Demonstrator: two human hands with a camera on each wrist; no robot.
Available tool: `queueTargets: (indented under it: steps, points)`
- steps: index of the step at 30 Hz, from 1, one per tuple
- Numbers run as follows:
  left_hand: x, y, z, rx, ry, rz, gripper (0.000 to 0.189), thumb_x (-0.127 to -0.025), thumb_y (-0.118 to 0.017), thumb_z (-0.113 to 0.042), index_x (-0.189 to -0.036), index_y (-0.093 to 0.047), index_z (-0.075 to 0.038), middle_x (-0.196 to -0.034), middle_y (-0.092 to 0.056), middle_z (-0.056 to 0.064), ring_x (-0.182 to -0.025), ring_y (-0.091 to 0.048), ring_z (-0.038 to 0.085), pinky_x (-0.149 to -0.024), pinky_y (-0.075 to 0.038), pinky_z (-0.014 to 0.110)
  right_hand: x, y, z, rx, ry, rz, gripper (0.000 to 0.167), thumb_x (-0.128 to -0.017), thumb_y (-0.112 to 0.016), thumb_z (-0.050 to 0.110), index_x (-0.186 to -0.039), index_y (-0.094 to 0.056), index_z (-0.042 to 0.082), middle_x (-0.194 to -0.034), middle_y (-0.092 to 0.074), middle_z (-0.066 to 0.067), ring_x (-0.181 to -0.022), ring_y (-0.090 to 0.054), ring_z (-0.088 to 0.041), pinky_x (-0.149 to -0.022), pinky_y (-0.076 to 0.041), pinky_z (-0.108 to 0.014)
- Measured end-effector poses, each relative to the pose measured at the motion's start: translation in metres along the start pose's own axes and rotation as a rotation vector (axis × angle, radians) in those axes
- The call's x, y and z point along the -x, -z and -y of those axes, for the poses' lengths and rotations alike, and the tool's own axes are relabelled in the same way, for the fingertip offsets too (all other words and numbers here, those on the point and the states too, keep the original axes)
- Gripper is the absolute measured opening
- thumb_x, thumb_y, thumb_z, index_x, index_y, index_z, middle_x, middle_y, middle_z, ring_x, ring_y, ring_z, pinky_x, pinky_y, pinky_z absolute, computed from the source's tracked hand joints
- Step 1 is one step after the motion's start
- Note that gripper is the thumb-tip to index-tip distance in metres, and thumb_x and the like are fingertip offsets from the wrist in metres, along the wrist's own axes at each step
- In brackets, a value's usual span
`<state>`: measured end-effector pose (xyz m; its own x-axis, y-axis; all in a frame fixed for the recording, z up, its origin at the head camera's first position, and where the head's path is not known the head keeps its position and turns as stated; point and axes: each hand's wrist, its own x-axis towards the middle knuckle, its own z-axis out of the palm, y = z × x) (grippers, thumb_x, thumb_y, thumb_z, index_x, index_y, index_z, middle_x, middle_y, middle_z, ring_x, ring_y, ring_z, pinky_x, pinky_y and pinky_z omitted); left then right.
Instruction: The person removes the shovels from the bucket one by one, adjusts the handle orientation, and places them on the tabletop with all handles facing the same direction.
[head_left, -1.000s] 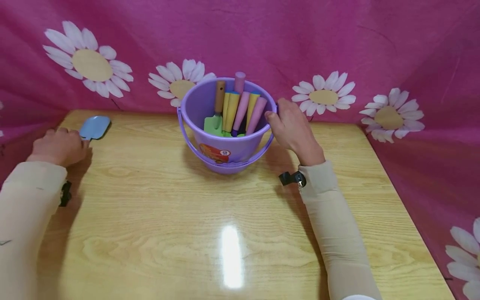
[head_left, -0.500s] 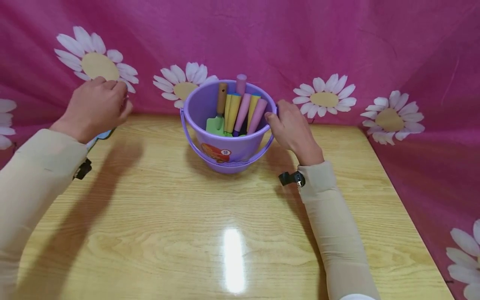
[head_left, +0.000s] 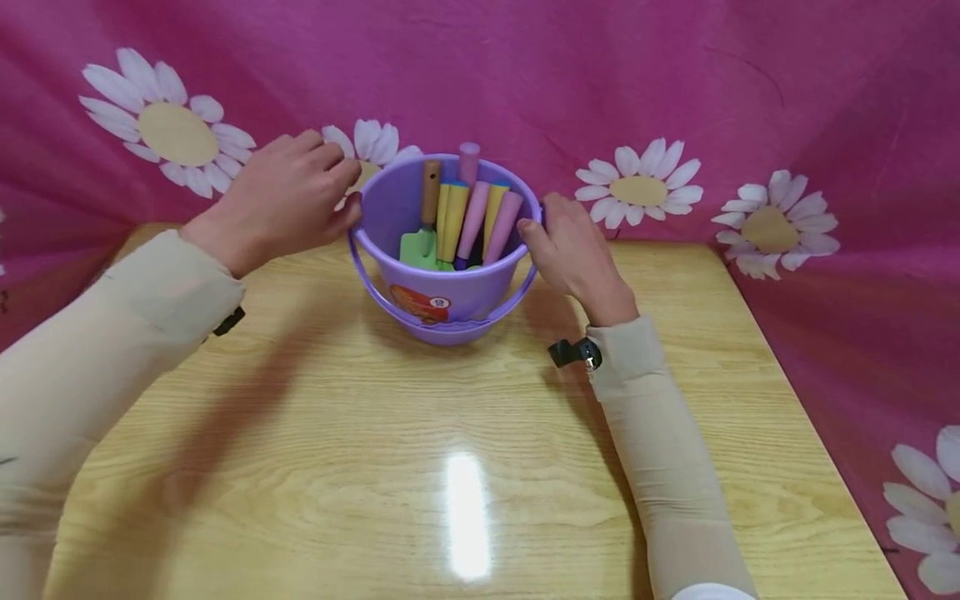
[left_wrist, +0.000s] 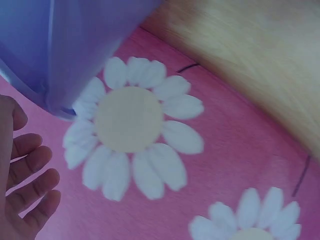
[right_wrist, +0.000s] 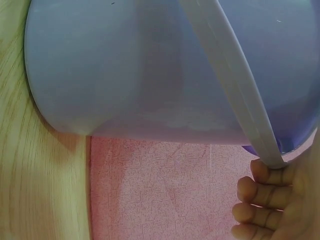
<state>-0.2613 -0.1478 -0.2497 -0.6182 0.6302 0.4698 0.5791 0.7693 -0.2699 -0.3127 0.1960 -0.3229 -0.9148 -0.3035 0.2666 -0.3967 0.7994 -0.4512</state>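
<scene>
A purple bucket (head_left: 442,292) stands upright on the wooden table, its handle (head_left: 375,292) folded down across the front. Inside it are a wooden-handled green shovel (head_left: 417,248) and several tools with yellow handles (head_left: 454,221) and pink handles (head_left: 474,218). My right hand (head_left: 573,258) grips the bucket's right rim, thumb on top and fingers (right_wrist: 265,192) below, beside the handle's end. At the left rim is my left hand (head_left: 281,196); its fingers (left_wrist: 32,165) are loosely bent and hold nothing in the left wrist view, a small gap from the bucket wall.
A pink cloth (head_left: 517,75) printed with white daisies (head_left: 637,190) hangs behind and along both sides of the table (head_left: 375,467). The bucket stands near the table's back edge. My left sleeve (head_left: 127,317) covers the table's left part.
My left hand has left the blue shovel at the far left, rising and moving right to the bucket's left rim. The blue shovel is now out of sight. My right hand stays on the rim.
</scene>
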Motion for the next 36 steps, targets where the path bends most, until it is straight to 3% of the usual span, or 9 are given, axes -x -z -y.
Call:
queueTargets:
  steps: [6,15,22,28,36]
  points:
    - [-0.02,-0.001,-0.01,-0.021,-0.035,0.109,0.025,-0.093,-0.064,-0.017,-0.104,-0.065,0.006,-0.093,-0.069,0.024,-0.086,-0.059,0.039,-0.078,-0.055,0.052,0.0,0.001,0.0,-0.012,0.006,0.003,0.044,-0.099,-0.041,0.043,-0.106,-0.055,0.002,-0.095,-0.054,-0.015,-0.093,-0.053,-0.033,-0.082,-0.045,-0.047]
    - [-0.044,-0.005,-0.015,0.014,-0.178,0.196,0.021,-0.091,-0.068,-0.012,-0.103,-0.067,0.006,-0.095,-0.068,0.021,-0.09,-0.058,0.038,-0.08,-0.053,0.049,-0.001,0.003,0.0,-0.012,0.015,-0.002,0.042,-0.098,-0.043,0.041,-0.104,-0.056,0.001,-0.093,-0.053,-0.015,-0.093,-0.053,-0.034,-0.082,-0.045,-0.047]
    - [-0.063,-0.016,-0.023,0.039,-0.224,0.256,0.024,-0.09,-0.062,-0.001,-0.111,-0.071,0.006,-0.115,-0.072,0.021,-0.103,-0.064,0.039,-0.089,-0.056,0.051,0.001,0.002,-0.001,-0.02,0.005,0.002,0.042,-0.098,-0.043,0.042,-0.105,-0.056,0.002,-0.093,-0.054,-0.014,-0.092,-0.053,-0.032,-0.08,-0.045,-0.045]
    - [-0.071,-0.028,-0.025,0.028,-0.263,0.256,0.02,-0.093,-0.056,0.003,-0.1,-0.074,0.004,-0.102,-0.07,0.02,-0.096,-0.063,0.038,-0.088,-0.055,0.048,0.001,0.001,-0.001,-0.015,0.016,-0.003,0.041,-0.098,-0.043,0.042,-0.101,-0.055,0.002,-0.09,-0.052,-0.014,-0.088,-0.053,-0.032,-0.076,-0.044,-0.044]
    - [-0.082,-0.035,-0.028,-0.014,-0.284,0.327,0.017,-0.096,-0.058,-0.002,-0.1,-0.074,0.003,-0.103,-0.068,0.02,-0.101,-0.062,0.038,-0.09,-0.054,0.048,0.001,0.002,-0.001,-0.008,-0.002,0.013,0.04,-0.099,-0.043,0.041,-0.103,-0.054,0.003,-0.092,-0.052,-0.014,-0.091,-0.052,-0.032,-0.078,-0.043,-0.044]
